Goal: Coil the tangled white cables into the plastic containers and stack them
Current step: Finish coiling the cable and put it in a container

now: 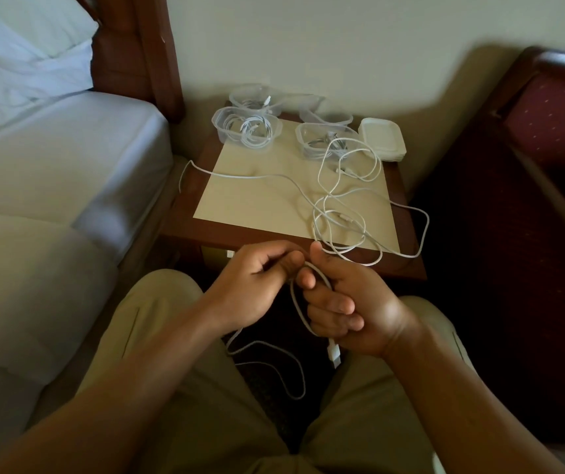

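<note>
White cable (pixel 299 302): we grasp one loop in our right hand (pixel 346 302) while our left hand (pixel 257 282) pinches its strand above the nightstand (pixel 274 206) edge.

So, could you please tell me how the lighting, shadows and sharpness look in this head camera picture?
Head view: dim, warm light; a broad soft shadow falls across the wall at upper right; the bed and table edges bow from wide-angle distortion; the left hand and right hand gripping the cable look slightly soft; no strong glare.
</note>
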The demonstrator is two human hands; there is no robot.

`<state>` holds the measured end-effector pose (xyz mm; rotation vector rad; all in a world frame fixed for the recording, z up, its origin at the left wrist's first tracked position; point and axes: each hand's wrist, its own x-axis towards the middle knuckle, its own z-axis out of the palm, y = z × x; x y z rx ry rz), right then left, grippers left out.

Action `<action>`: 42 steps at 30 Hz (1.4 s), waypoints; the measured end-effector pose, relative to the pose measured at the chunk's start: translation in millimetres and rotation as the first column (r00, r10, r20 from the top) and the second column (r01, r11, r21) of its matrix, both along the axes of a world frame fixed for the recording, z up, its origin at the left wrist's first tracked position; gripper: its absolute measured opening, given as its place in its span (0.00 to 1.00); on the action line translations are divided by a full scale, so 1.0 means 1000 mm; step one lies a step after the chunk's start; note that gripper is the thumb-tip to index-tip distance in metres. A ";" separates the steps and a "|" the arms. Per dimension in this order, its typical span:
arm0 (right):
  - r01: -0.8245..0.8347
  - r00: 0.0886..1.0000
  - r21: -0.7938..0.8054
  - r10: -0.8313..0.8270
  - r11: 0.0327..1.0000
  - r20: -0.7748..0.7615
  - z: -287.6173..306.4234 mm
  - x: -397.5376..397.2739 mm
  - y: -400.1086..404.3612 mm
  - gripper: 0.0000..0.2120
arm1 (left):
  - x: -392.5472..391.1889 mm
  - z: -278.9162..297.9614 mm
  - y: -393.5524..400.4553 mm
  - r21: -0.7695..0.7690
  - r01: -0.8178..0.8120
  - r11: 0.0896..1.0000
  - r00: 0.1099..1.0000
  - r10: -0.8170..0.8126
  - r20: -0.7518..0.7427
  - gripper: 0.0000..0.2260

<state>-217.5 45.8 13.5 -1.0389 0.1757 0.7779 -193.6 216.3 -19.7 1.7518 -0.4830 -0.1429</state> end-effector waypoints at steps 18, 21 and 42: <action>0.091 0.996 0.359 -0.081 0.929 -0.043 -0.011 -0.018 0.008 0.19 | -0.013 0.009 -0.017 -0.315 -0.197 0.929 0.922 0.066 -0.382 0.12; 0.066 0.997 0.462 -0.045 0.885 -0.057 -0.011 -0.016 0.009 0.17 | -0.013 0.005 -0.020 -0.291 -0.191 0.937 0.925 0.073 -0.373 0.12; 0.030 0.998 0.463 -0.055 0.886 0.040 -0.009 -0.018 0.012 0.20 | -0.014 0.019 -0.023 -0.270 -0.167 0.948 0.873 0.015 -0.487 0.12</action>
